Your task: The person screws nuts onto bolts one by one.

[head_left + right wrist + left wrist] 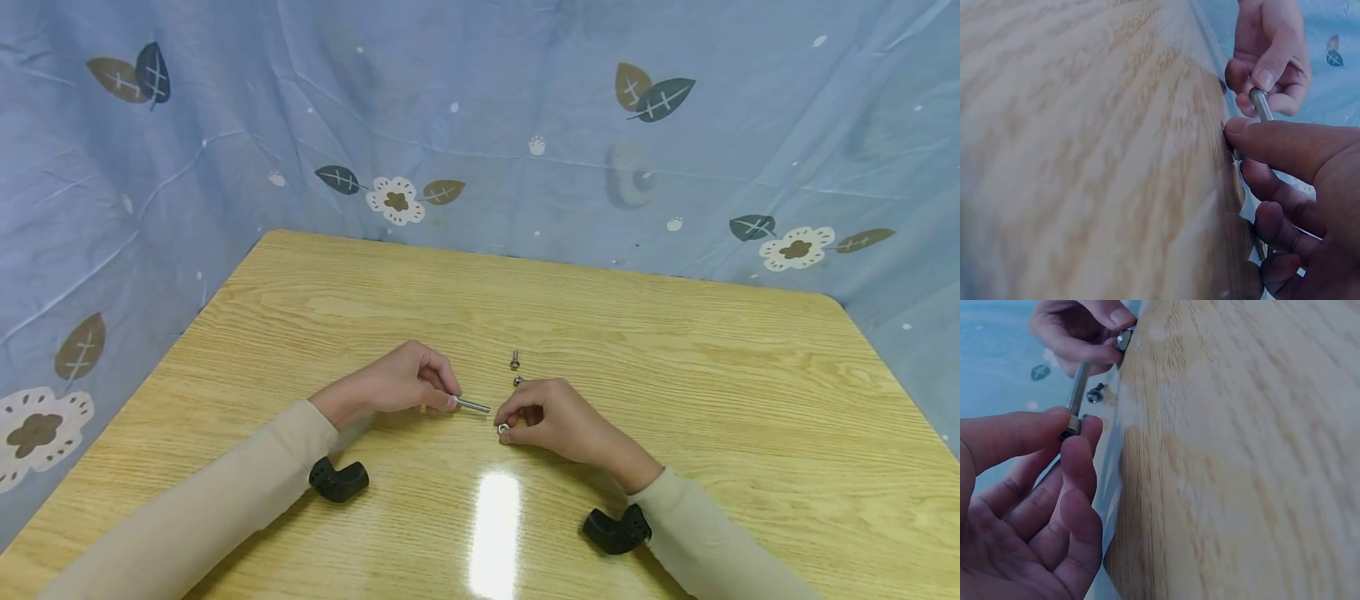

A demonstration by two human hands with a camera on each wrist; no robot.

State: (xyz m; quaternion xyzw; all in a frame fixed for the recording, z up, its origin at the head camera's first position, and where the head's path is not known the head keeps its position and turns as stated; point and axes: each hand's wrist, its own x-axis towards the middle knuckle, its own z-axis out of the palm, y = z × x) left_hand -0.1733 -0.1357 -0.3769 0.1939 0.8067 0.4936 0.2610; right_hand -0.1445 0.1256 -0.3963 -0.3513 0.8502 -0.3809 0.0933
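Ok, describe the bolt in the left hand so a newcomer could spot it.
Find the wooden table, then the left hand near its middle. The bolt is pinched there at one end, its silver shaft pointing toward the right hand. Unlike the small bolt lying farther off, it is held.

White glare on the tabletop

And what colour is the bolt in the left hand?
The bolt is silvery grey, with fine ridges; it shows best in the left wrist view.
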